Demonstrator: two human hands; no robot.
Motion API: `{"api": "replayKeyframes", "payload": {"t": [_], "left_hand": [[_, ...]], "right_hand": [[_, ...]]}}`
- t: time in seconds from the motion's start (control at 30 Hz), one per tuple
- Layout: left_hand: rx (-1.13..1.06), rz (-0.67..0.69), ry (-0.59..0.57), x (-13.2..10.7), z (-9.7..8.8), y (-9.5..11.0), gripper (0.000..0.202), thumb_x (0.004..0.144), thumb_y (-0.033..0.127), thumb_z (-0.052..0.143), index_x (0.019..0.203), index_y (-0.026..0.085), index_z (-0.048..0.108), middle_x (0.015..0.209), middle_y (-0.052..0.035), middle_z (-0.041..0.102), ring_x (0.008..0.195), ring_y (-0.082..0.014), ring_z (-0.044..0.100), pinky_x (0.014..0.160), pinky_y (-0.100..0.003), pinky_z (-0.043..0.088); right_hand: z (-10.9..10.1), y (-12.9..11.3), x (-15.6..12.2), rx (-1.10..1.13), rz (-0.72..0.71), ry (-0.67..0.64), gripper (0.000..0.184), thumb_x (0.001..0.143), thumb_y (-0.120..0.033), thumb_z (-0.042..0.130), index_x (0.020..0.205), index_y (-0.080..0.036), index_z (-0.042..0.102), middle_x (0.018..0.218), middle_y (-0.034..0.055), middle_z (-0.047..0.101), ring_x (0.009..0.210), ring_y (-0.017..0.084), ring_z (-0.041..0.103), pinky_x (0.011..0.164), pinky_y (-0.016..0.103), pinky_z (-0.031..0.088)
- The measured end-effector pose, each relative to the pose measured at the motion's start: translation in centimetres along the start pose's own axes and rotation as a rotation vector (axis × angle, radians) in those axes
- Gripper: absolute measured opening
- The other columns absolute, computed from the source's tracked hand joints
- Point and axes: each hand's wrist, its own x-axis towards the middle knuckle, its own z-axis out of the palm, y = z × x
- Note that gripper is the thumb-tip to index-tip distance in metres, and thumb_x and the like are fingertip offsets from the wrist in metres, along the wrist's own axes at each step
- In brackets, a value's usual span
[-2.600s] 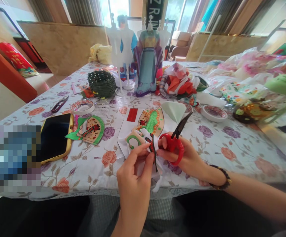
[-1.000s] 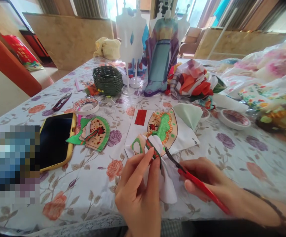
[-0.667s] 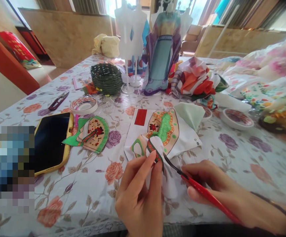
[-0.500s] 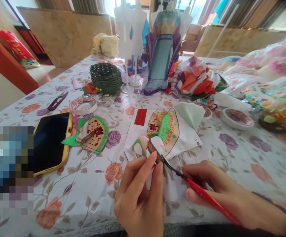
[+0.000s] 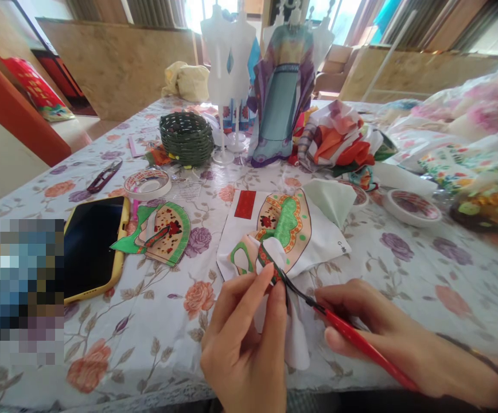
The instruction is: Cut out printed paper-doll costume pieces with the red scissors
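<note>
Printed fabric at near counter edge, one fold pinched in left hand. Scissors gripped in right hand, tips at fold. Fabric judged light, limp, frayable; best held taut close beside cut line.
</note>
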Motion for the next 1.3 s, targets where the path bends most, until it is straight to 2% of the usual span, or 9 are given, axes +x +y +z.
{"api": "replayKeyframes", "payload": {"t": [0.2, 0.43, 0.6, 0.8, 0.93, 1.0, 1.1, 1.2, 1.3], "left_hand": [[-0.021, -0.015, -0.001, -0.06, 0.14, 0.20, 0.040, 0.082, 0.012, 0.071, 0.106, 0.043, 0.073, 0.085, 0.0132, 0.070, 0.064, -0.0006, 0.062, 0.045, -0.008, 0.045], [-0.012, -0.030, 0.006, -0.11, 0.09, 0.01, 0.039, 0.082, 0.013, 0.072, 0.106, 0.043, 0.073, 0.087, 0.0129, 0.071, 0.060, -0.0001, 0.060, 0.045, -0.008, 0.044], [-0.005, -0.038, 0.005, -0.18, 0.06, -0.01, 0.040, 0.082, 0.014, 0.072, 0.107, 0.045, 0.073, 0.086, 0.0131, 0.071, 0.053, 0.0005, 0.054, 0.041, -0.010, 0.041], [0.005, -0.050, 0.012, -0.16, 0.07, 0.13, 0.037, 0.082, 0.015, 0.072, 0.105, 0.044, 0.073, 0.085, 0.0137, 0.070, 0.046, 0.0015, 0.048, 0.037, -0.011, 0.037], [-0.003, -0.041, 0.017, -0.09, 0.12, 0.19, 0.038, 0.081, 0.013, 0.072, 0.104, 0.044, 0.074, 0.086, 0.0137, 0.072, 0.066, -0.0002, 0.063, 0.058, -0.006, 0.051], [-0.009, -0.051, 0.018, -0.07, 0.15, 0.17, 0.038, 0.081, 0.013, 0.072, 0.104, 0.043, 0.074, 0.088, 0.0135, 0.072, 0.076, -0.0014, 0.066, 0.067, -0.006, 0.053], [-0.025, -0.050, 0.021, -0.02, 0.18, 0.09, 0.038, 0.081, 0.012, 0.072, 0.104, 0.043, 0.074, 0.088, 0.0133, 0.073, 0.077, -0.0016, 0.067, 0.069, -0.006, 0.054], [-0.033, -0.043, 0.027, 0.07, 0.21, 0.00, 0.039, 0.080, 0.011, 0.072, 0.104, 0.042, 0.074, 0.088, 0.0122, 0.073, 0.078, -0.0029, 0.068, 0.070, -0.008, 0.055], [-0.031, -0.029, 0.031, 0.16, 0.21, 0.03, 0.038, 0.080, 0.011, 0.073, 0.104, 0.041, 0.075, 0.088, 0.0107, 0.074, 0.075, -0.0037, 0.068, 0.066, -0.009, 0.055]], "right_hand": [[-0.12, -0.18, 0.09, -0.022, 0.035, -0.027, 0.073, 0.077, -0.087, 0.037, 0.062, -0.021, 0.064, 0.067, 0.0064, 0.059, 0.069, 0.027, 0.058, 0.061, 0.037, 0.048], [-0.04, -0.12, -0.15, 0.003, 0.076, -0.028, 0.069, 0.078, -0.085, 0.040, 0.065, -0.021, 0.064, 0.069, 0.0071, 0.061, 0.072, 0.028, 0.060, 0.064, 0.040, 0.050], [0.06, 0.03, -0.25, -0.005, 0.033, -0.013, 0.063, 0.083, -0.078, 0.041, 0.068, -0.021, 0.066, 0.070, 0.0073, 0.062, 0.073, 0.027, 0.060, 0.065, 0.038, 0.050], [0.08, 0.08, -0.17, -0.017, 0.006, 0.009, 0.067, 0.083, -0.080, 0.038, 0.066, -0.022, 0.067, 0.066, 0.0065, 0.060, 0.069, 0.026, 0.058, 0.061, 0.037, 0.049], [0.08, 0.13, -0.34, -0.042, -0.018, 0.006, 0.069, 0.082, -0.082, 0.037, 0.066, -0.022, 0.067, 0.067, 0.0060, 0.058, 0.067, 0.025, 0.057, 0.061, 0.037, 0.048], [0.13, 0.22, -0.38, -0.031, -0.007, 0.005, 0.069, 0.082, -0.083, 0.037, 0.064, -0.022, 0.066, 0.066, 0.0057, 0.058, 0.068, 0.025, 0.058, 0.062, 0.037, 0.048], [0.28, 0.47, -0.26, 0.017, 0.012, 0.004, 0.069, 0.081, -0.083, 0.038, 0.064, -0.022, 0.065, 0.066, 0.0056, 0.058, 0.072, 0.026, 0.059, 0.063, 0.037, 0.048], [0.41, 0.62, -0.02, 0.067, 0.015, -0.005, 0.069, 0.080, -0.084, 0.040, 0.062, -0.021, 0.064, 0.062, 0.0046, 0.056, 0.067, 0.024, 0.058, 0.058, 0.034, 0.047], [0.36, 0.31, 0.06, 0.088, 0.034, 0.049, 0.069, 0.076, -0.085, 0.044, 0.059, -0.021, 0.063, 0.063, 0.0043, 0.057, 0.065, 0.023, 0.057, 0.057, 0.034, 0.047]]}}
